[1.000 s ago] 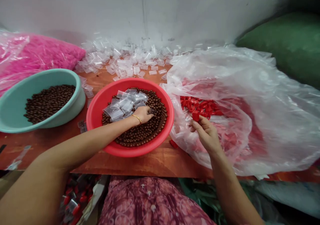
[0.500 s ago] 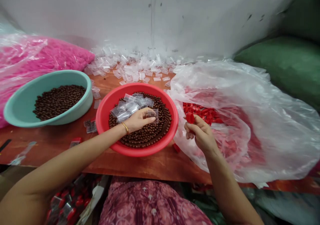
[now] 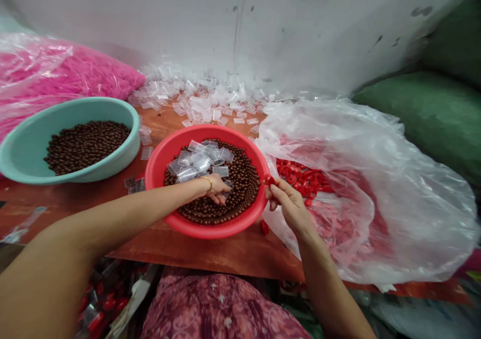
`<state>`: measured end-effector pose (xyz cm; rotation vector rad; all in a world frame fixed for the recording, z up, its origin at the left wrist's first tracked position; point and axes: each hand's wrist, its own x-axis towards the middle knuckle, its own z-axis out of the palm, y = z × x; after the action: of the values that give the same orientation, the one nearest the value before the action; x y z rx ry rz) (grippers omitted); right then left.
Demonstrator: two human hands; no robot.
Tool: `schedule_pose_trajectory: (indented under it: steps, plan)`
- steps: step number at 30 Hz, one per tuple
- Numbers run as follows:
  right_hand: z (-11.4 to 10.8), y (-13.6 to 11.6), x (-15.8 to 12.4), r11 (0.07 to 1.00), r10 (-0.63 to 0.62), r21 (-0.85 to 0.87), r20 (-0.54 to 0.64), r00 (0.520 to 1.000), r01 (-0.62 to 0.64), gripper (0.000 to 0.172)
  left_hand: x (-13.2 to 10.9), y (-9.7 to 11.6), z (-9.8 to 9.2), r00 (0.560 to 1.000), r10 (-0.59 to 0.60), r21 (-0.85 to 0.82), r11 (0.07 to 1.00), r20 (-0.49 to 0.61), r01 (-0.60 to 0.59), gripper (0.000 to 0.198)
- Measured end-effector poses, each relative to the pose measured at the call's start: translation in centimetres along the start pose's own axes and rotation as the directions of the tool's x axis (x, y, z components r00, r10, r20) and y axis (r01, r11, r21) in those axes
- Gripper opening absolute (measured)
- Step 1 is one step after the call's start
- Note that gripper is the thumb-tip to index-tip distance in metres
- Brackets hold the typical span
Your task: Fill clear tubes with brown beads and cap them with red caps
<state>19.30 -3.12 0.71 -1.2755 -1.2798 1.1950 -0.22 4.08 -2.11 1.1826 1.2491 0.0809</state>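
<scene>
White wall (image 3: 180,28) behind; reddish-brown tabletop (image 3: 210,255) in front of it. Loose clear pieces (image 3: 210,101) are heaped along the back edge. Near the middle, a red bowl (image 3: 205,232) is set back from the front edge, with a strip of bare wood between. Brown beads (image 3: 210,217) and a pile of clear cases (image 3: 199,161) are held in it. One clear case (image 3: 228,185) is gripped by the left hand (image 3: 217,190), low against the beads, partly hidden by the fingers. A red cap (image 3: 269,180) is pinched between thumb and fingers of the right hand (image 3: 287,198), just beside the bowl's right rim. Toward the left edge, a teal bowl (image 3: 131,153) of beads is placed, separated from the red one by a narrow gap. Room on the right is taken up by a plastic bag (image 3: 421,203) of red caps, spread to the front edge.
</scene>
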Motion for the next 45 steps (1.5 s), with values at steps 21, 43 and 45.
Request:
schedule_pose_trajectory:
  steps: [21,43,45]
  plan:
    - [0.7,-1.1,0.6,0.991,-0.074,0.106,-0.031,0.997,0.077,0.030,-4.7,1.3,-0.8,0.778,0.589,-0.275,0.728,-0.217,-0.628,0.049]
    - [4.1,-3.0,5.0,0.956,-0.201,-0.161,0.247,0.948,0.245,0.015,-5.8,1.9,-0.9,0.844,0.494,-0.322,0.849,0.207,-0.419,0.024]
    - [4.6,-2.6,5.2,0.956,-0.226,-0.156,0.144,0.963,0.247,0.016,-5.7,2.0,-0.9,0.840,0.507,-0.326,0.841,0.193,-0.432,0.022]
